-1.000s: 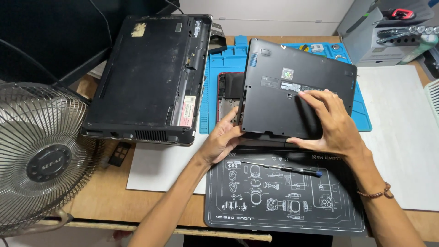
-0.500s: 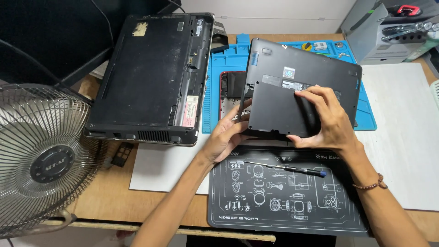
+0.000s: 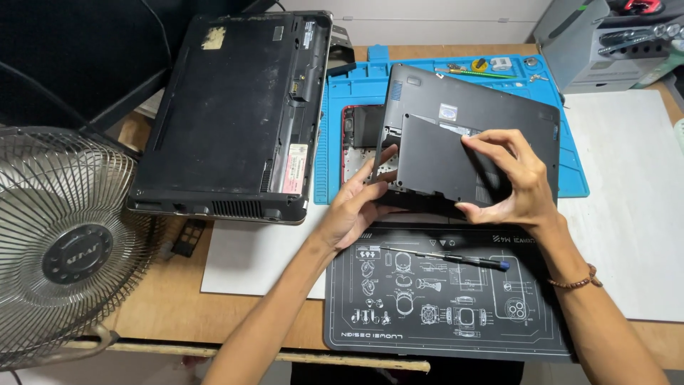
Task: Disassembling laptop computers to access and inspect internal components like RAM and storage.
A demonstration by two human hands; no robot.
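Between both hands (image 3: 356, 207) (image 3: 509, 182), flat matte panel (image 3: 438, 164)

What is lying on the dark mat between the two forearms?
In the head view, a thin screwdriver with a blue tip lies on the dark mat, between the left forearm and the right forearm.

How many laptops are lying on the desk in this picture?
2. A big black laptop lies upside down on the left. A smaller dark laptop lies on the blue mat, with both hands at its bottom panel.

bare forearms, beaded bracelet (image 3: 576, 280) on right wrist.
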